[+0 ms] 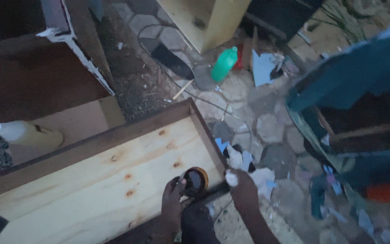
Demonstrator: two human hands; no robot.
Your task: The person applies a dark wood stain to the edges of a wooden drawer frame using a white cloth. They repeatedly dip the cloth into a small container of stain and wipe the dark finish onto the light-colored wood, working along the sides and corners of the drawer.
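My left hand [172, 203] grips a small round tin [195, 180] with an orange rim and a dark inside, held over the near right corner of a pale wooden panel [95, 180]. The panel has several knots and a dark brown stained frame [127, 129] along its far and right edges. My right hand [242, 190] rests at that right corner of the frame, its fingers closed on a small white wad [231, 179], likely cloth.
A pale plastic bottle [25, 134] lies on a board at the left. A green bottle [224, 63], a dark spade-like tool [173, 62], paper scraps [262, 174] and a yellowish wooden box [206, 20] sit on the stone paving. Blurred teal furniture [362, 90] fills the right.
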